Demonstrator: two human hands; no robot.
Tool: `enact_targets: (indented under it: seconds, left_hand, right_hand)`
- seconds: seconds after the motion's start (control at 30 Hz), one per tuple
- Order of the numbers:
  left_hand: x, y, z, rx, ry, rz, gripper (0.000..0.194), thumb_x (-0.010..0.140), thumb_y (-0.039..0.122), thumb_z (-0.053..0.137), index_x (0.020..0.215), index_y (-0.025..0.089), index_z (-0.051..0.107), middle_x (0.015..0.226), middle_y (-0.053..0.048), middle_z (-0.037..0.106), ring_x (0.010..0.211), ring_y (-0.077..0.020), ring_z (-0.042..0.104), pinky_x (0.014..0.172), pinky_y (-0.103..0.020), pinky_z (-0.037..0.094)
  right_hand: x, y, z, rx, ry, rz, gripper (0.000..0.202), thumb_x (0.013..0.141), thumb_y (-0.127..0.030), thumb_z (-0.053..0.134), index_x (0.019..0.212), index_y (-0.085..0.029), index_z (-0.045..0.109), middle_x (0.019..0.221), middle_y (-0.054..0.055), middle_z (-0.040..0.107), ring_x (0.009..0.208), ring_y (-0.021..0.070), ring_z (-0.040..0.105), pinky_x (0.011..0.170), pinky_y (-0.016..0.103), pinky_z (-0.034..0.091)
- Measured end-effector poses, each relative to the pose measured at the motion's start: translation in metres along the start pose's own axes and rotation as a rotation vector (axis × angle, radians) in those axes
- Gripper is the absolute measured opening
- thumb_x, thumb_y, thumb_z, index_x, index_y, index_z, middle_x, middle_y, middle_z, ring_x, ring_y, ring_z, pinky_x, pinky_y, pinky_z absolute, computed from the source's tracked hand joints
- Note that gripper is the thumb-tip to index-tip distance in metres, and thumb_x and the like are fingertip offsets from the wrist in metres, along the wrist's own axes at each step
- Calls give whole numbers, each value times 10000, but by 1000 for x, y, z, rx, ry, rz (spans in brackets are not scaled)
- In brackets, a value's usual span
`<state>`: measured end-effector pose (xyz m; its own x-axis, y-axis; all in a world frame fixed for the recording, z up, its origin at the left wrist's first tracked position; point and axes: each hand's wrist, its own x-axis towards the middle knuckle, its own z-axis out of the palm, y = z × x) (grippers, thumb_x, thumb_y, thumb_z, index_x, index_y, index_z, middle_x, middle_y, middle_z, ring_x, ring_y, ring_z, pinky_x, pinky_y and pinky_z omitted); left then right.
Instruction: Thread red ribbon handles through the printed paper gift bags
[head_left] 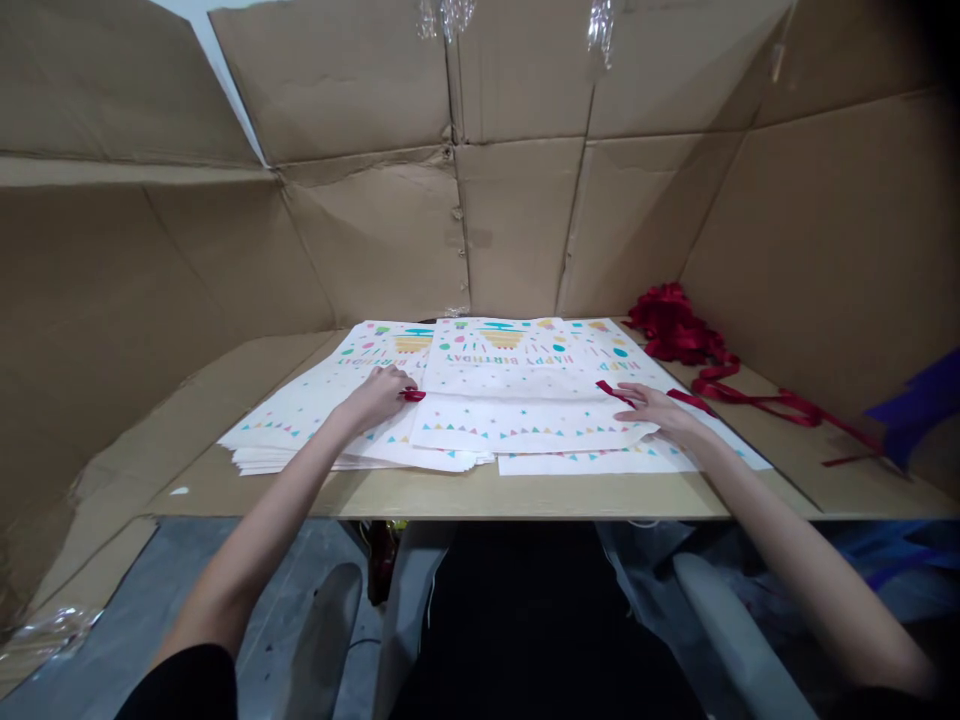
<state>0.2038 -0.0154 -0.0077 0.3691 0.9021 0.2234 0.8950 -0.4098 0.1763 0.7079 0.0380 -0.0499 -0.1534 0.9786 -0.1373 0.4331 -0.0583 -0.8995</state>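
A white sheet (517, 420) printed with "HAPPY BIRTHDAY", a cake and bunting lies before me, its lettering reversed. My left hand (381, 398) is closed at the sheet's left edge, fingers pinched on a short piece of red ribbon (413, 396). At the right edge, my right hand (654, 410) has its fingers closed around another stretch of red ribbon (616, 396), which shows on both sides of the hand. A crease runs across the sheet between the two hands. Whether one ribbon passes behind it is hidden.
Under and left of the top sheet is a stack of similar sheets (281, 420); another sheet (720, 450) lies at right. A heap of red ribbon (667, 325) trails along the table's right side. Cardboard walls (367, 230) enclose the table (420, 495). Blue material (919, 415) hangs far right.
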Motion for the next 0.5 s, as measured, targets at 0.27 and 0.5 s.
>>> enact_targets:
  seconds: [0.27, 0.5]
  left_hand:
    - [4, 9, -4, -128, -76, -60, 285, 842, 206, 438, 933, 199, 708, 959, -53, 707, 859, -183, 625, 778, -271, 432]
    - [2, 26, -4, -223, 116, -284, 386, 894, 425, 413, 1169, 196, 560, 878, -66, 695, 808, -214, 626, 740, -305, 429]
  right_hand:
    - [5, 6, 1, -26, 51, -8, 720, 590, -287, 743, 1268, -240, 506, 1398, 137, 433, 1256, 365, 418, 577, 293, 550]
    - [5, 6, 3, -1, 61, -66, 637, 561, -256, 758, 1168, -238, 569, 1356, 112, 485, 1236, 332, 455, 697, 311, 570]
